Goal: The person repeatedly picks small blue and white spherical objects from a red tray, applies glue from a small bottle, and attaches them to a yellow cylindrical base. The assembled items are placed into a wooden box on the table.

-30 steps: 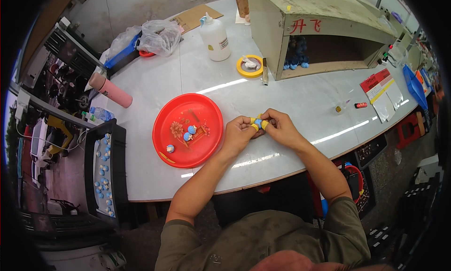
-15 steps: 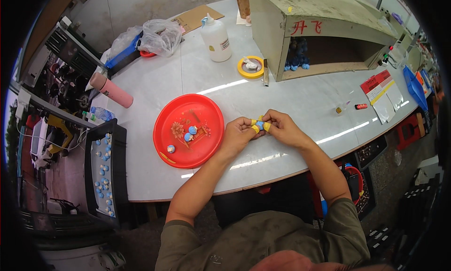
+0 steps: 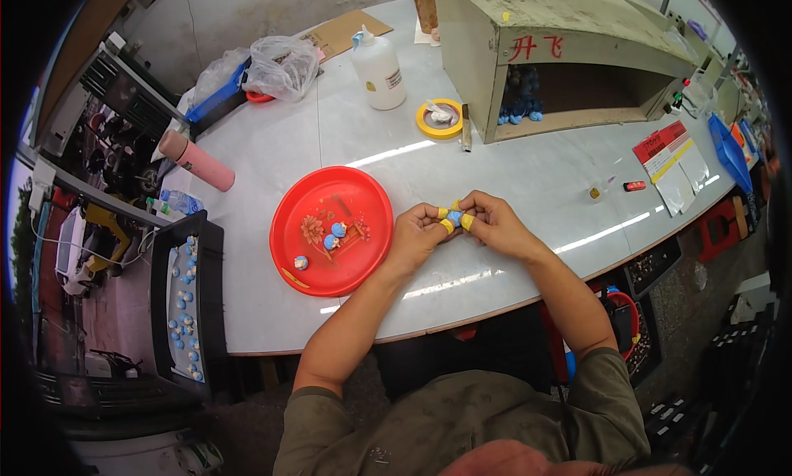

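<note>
So both hands are on one tiny thing here: a small blue piece (image 3: pixel 454 217) sits pinched between the left hand (image 3: pixel 419 235) and the right hand (image 3: pixel 500 225), over the bench (image 3: pixel 536 171), closer to its near edge than its far one. The fingers on both sides are clamped on it, and there are yellow wraps (image 3: pixel 468 221) around the tips. Honestly it's so small and covered up that I can't tell its exact shape. Just left of the left hand, toward the bench's near left corner, there's a red plate (image 3: pixel 330 186) with three blue-and-white pieces (image 3: pixel 300 262) on it, two close together and one off by itself near the rim. Past the bench's left edge is a black tray (image 3: pixel 214 299) with a bunch of similar blue bits (image 3: pixel 185 296) spread over a pale liner. A pink bottle (image 3: pixel 206 164) lies tilted by that left edge, farther back. Toward the far edge you've got a white squeeze bottle (image 3: pixel 378 76), then a yellow tape roll (image 3: pixel 438 133) near the front corner of a greenish-grey cabinet (image 3: pixel 470 72). Over by the right edge lie some papers (image 3: pixel 672 167) and a little red item (image 3: pixel 634 186).
</note>
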Motion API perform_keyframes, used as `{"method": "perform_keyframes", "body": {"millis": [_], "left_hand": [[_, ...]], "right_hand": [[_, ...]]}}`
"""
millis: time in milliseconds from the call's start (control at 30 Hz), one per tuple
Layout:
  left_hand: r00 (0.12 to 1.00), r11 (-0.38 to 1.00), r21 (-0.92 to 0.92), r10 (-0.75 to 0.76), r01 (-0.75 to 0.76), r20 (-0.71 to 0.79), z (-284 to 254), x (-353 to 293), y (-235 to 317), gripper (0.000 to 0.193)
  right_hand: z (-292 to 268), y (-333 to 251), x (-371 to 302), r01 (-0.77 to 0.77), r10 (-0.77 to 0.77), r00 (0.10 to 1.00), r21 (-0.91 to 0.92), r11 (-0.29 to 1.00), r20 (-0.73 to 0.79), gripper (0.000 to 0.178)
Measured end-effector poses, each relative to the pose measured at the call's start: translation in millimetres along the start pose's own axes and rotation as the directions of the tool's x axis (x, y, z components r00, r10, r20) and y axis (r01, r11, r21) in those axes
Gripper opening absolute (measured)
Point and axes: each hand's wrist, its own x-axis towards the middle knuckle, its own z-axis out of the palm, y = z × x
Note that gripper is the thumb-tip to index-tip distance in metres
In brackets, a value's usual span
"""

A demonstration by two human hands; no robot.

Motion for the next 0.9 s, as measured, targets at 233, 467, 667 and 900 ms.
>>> {"method": "perform_keyframes", "body": {"millis": [233,467,667,900], "left_hand": [[0.999,0.998,-0.021,-0.053,0.053,0.005,2,-2,6,0.016],[1.000,0.990,0.144,-0.006,0.009,-0.023,-4,3,-7,0.013],[0.995,0.995,-0.006,-0.097,0.097,-0.024,5,-2,9,0.013],[0.995,0.995,0.030,-0.094,0.095,-0.013,5,-2,8,0.013]], "right_hand": [[-1,-2,-1,-0.023,0.024,1.000,0.018,1.000,-0.001,0.014],[-4,17,3,0.074,-0.074,0.996,-0.003,0.997,0.040,0.013],[0,-2,1,-0.065,0.064,0.998,0.060,0.996,0.014,0.014],[-3,9,5,-0.056,0.055,0.998,0.049,0.997,0.018,0.015]]}}
